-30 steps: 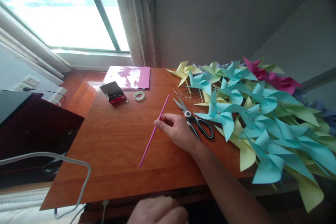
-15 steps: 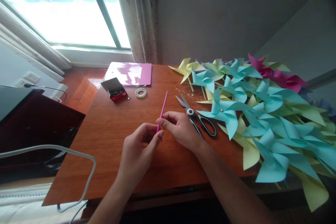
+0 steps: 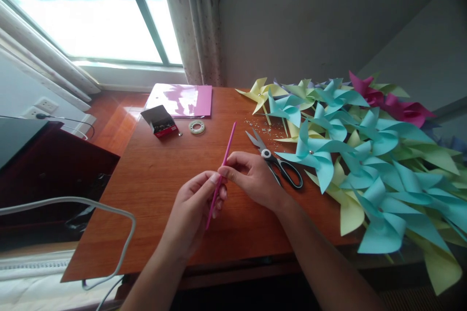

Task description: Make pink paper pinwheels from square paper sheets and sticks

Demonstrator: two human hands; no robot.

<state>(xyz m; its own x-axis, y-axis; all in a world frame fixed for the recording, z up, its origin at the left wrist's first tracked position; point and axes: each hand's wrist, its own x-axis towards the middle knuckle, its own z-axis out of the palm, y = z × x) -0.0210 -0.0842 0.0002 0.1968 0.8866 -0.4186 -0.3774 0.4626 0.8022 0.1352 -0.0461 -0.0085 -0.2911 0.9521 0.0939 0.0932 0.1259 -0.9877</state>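
A thin pink stick point(image 3: 229, 144), which looks like rolled paper, slants upward over the table. My left hand point(image 3: 199, 194) pinches it near the middle between thumb and fingers, and its lower end shows below the palm. Just above, my right hand point(image 3: 251, 175) grips it too, thumb and index finger closed on it. The two hands touch at the fingertips. Right beside my right hand lie black-and-white scissors point(image 3: 282, 167), blades parted and pointing away. Farther right, a heap of paper pinwheels point(image 3: 310, 153) covers that side, mostly turquoise and pale yellow, some magenta.
On the wooden table point(image 3: 146, 204), a roll of tape point(image 3: 197, 128) lies near an opened small red box point(image 3: 164, 126). Pink sheets in a clear sleeve point(image 3: 202, 102) rest at the back. Tiny bits point(image 3: 270, 129) are scattered beyond the scissors. A white cable point(image 3: 129, 233) loops over the left edge.
My left hand has turned and its fingers now lie along the stick, so the lower end shows. The right hand keeps its pinch. The view has shifted slightly.
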